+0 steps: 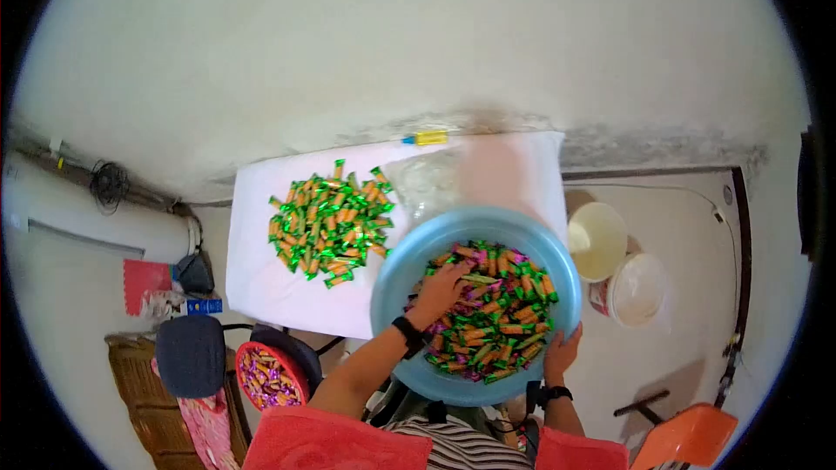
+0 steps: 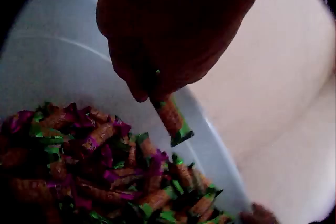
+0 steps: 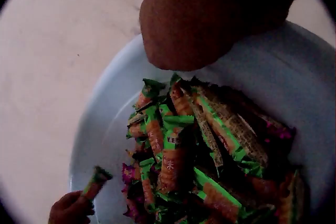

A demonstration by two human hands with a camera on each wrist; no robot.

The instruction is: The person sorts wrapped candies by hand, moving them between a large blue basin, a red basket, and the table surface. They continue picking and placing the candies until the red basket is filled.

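A large light blue basin (image 1: 396, 296) holds a heap of wrapped snack sticks (image 1: 496, 331), orange-brown with green or purple ends. Over the heap is my left hand (image 1: 442, 289). In the left wrist view its fingers pinch one green-ended snack stick (image 2: 172, 119), which hangs above the pile near the basin wall. The same stick and hand show at the lower left of the right wrist view. My right hand (image 1: 562, 355) grips the basin's right rim; its fingers are mostly hidden in the right wrist view.
On the white-covered table (image 1: 252, 287) lies a spread pile of green-ended sticks (image 1: 326, 226), left of the basin. A clear plastic bag (image 1: 427, 183) and a yellow bottle (image 1: 431, 137) are behind. A red tub (image 1: 300, 392) stands lower left; white buckets (image 1: 596, 239) stand right.
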